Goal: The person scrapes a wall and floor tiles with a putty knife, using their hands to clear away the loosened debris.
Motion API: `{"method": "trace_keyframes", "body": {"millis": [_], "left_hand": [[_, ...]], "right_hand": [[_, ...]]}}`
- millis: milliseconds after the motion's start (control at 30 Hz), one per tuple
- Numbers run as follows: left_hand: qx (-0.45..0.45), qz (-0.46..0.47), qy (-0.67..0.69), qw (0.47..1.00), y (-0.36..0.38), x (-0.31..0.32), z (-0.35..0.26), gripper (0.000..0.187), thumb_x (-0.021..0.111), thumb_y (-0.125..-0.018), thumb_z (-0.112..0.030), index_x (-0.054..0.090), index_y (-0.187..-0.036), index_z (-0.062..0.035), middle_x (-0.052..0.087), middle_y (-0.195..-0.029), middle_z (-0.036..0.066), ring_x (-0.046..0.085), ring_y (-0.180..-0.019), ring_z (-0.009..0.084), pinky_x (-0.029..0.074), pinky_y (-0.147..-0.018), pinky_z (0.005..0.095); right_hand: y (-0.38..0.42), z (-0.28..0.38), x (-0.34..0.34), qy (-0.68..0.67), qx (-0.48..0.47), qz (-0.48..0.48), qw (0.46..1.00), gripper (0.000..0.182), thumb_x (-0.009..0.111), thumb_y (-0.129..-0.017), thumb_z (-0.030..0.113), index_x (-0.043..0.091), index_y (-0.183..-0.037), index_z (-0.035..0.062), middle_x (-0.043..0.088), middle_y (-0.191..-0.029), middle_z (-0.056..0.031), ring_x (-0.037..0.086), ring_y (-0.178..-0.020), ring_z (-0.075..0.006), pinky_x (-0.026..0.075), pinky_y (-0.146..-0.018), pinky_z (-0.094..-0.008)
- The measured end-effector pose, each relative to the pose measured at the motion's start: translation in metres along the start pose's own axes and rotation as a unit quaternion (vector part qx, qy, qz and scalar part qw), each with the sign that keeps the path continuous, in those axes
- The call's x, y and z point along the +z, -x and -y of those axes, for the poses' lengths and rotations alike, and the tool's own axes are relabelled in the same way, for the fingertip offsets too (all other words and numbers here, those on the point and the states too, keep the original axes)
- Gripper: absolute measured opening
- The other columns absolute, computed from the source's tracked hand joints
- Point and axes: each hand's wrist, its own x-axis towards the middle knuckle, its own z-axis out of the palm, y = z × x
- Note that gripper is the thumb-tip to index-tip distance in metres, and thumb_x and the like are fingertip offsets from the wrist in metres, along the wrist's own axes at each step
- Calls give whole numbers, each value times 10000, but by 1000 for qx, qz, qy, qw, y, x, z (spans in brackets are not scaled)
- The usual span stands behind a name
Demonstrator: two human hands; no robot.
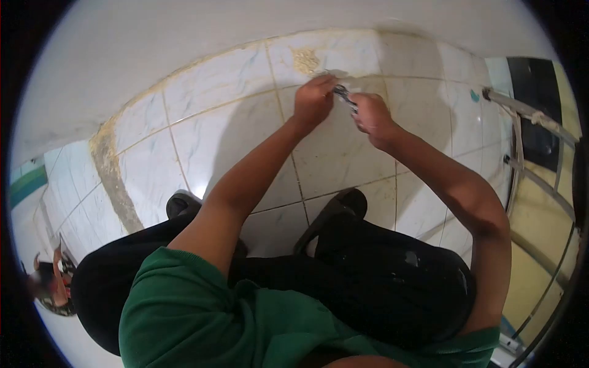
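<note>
My right hand (374, 118) is closed around a small metal hand tool (343, 95) that looks like pliers, its dark head pointing left. Close beside that head, my left hand (314, 101) has its fingers curled together; whatever they grip is hidden. Both hands are low over the white tiled floor (236, 144), near the foot of the pale wall (184, 43). Just beyond my left hand lies a patch of yellowish crumbs (305, 61) on the tiles.
A rough cement strip (113, 178) breaks the tiles at left. My dark shoes (340, 211) stand on the floor below my arms. A metal frame (534, 116) rises at right. Another person (56, 282) is at the far left.
</note>
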Motion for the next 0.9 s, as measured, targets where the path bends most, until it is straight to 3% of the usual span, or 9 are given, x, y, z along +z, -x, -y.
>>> {"method": "trace_keyframes", "body": {"millis": [100, 233, 600, 700, 833, 900], "left_hand": [[-5, 15, -8, 1000, -4, -6, 3, 272, 566, -713, -9, 630, -969, -78, 620, -997, 105, 589, -930, 277, 487, -790, 348], [13, 55, -14, 998, -10, -14, 2, 281, 566, -724, -20, 620, -994, -76, 613, -1016, 116, 585, -943, 282, 481, -809, 351], [-2, 16, 3, 1000, -16, -29, -16, 225, 576, -711, -23, 645, -922, -61, 630, -935, 117, 602, -865, 275, 499, -742, 343], [11, 18, -7, 1000, -12, -31, -12, 222, 579, -704, -12, 635, -917, -32, 627, -932, 129, 597, -876, 286, 498, -748, 345], [39, 36, -8, 999, 6, -29, -4, 251, 581, -687, 6, 612, -936, -1, 621, -937, 140, 589, -887, 299, 494, -754, 351], [32, 64, -21, 997, 9, -30, 2, 319, 589, -705, -10, 592, -1023, -45, 594, -1046, 134, 570, -961, 294, 475, -812, 348]], "right_hand": [[-11, -12, 8, 33, -37, -6, 999, 196, 465, -862, 206, 456, -705, 88, 383, -518, 16, 329, -394, -74, 225, -353, -225], [-1, 0, 10, 12, -9, -9, 1000, 201, 463, -868, 209, 458, -711, 83, 389, -526, 12, 314, -395, -73, 230, -359, -224], [15, 20, 13, -34, 17, 11, 999, 200, 478, -867, 228, 466, -733, 79, 401, -545, 8, 325, -421, -71, 252, -385, -217], [13, 14, 15, -73, 32, -3, 997, 211, 498, -836, 227, 486, -692, 73, 420, -537, -6, 354, -408, -108, 263, -380, -279], [8, -8, 18, -43, 42, 44, 997, 175, 462, -879, 221, 471, -765, 89, 420, -582, 5, 334, -439, -70, 253, -394, -213], [8, -15, 25, -27, 10, 52, 998, 172, 454, -884, 220, 471, -773, 89, 424, -591, 4, 340, -450, -69, 254, -394, -211]]}}
